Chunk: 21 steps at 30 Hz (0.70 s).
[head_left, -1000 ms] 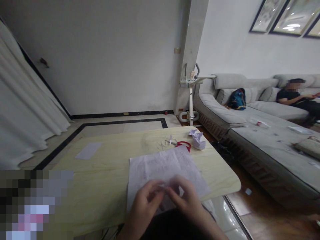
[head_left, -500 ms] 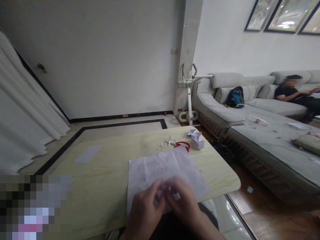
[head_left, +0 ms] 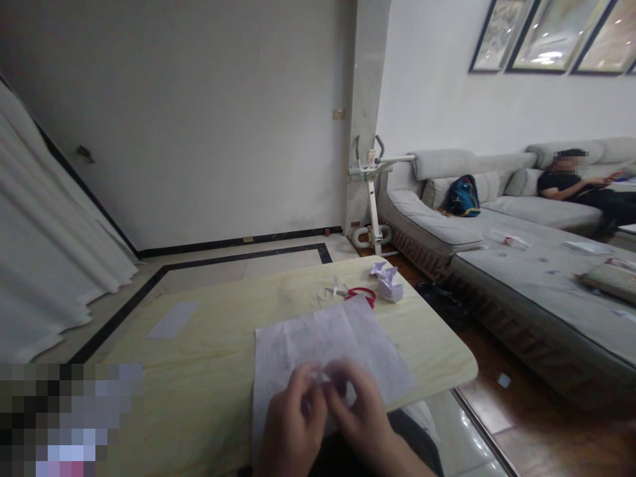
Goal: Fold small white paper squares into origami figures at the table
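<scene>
Small paper piece, mostly hidden, is pinched between fingertips of our left hand and right hand, each grip narrow, above the large sheet on the table. We cannot read its faint print. Beyond lie red-handled scissors and folded paper. Since the earlier frame, our fingers blur less.

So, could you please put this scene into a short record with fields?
Hands: left hand and right hand, fingertips close together at a small white piece, details blurred
Below hands: large creased sheet on table
Beyond sheet: red-handled scissors
Right of scissors: crumpled paper
Table's left side: smaller pale sheet
Background: person and blue backpack on sofa
</scene>
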Tool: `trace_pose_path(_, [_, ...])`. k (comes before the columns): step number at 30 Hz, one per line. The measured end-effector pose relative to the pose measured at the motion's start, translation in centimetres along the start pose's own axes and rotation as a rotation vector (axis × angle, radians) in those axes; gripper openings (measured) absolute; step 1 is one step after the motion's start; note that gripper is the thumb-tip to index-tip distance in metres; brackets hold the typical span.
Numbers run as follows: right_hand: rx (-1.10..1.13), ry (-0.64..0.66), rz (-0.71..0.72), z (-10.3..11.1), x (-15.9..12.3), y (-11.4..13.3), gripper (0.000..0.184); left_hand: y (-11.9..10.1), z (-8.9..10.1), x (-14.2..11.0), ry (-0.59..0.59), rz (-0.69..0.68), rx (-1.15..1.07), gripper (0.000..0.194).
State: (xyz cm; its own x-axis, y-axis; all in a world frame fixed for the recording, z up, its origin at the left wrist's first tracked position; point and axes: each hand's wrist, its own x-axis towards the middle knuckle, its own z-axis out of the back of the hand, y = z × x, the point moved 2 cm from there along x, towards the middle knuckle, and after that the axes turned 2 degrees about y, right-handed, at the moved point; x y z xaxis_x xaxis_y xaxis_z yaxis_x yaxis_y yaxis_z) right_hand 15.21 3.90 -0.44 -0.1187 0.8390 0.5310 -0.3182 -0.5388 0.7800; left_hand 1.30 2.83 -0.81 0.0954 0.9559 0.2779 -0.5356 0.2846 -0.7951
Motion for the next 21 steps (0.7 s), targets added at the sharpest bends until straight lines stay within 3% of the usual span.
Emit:
trace_pose_path(5, [-0.006, -0.072, 0.073, 0.3, -0.2, 0.0, 0.015, -0.5, 0.4, 0.2, -0.042, 0.060, 0.030, 0.018])
trace_pose_path(7, [-0.016, -0.089, 0.109, 0.4, -0.3, 0.2, 0.015, -1.2, 0.6, 0.4, 0.012, 0.027, 0.114, 0.009])
trace_pose_path(11, [-0.040, -0.133, 0.162, 0.5, -0.3, 0.6, 0.016, -1.8, 0.7, 0.3, 0.114, 0.011, 0.147, 0.024])
trace_pose_path(13, [-0.027, -0.161, 0.154, 0.5, -0.3, 0.7, 0.017, -1.4, 0.5, -0.2, 0.074, 0.053, 0.072, 0.020])
trace_pose_path(15, [-0.006, -0.184, 0.147, 0.4, -0.4, 0.7, 0.018, -0.7, 0.2, -0.8, -0.044, 0.132, -0.003, 0.016])
trace_pose_path(17, [0.005, -0.208, 0.158, 0.4, -0.5, 0.7, 0.019, 0.0, 0.0, -1.3, -0.162, 0.228, -0.098, 0.023])
trace_pose_path(21, [0.037, -0.252, 0.181, 0.4, -0.6, 0.7, 0.021, -0.2, -0.2, -1.3, -0.132, 0.292, -0.312, 0.027])
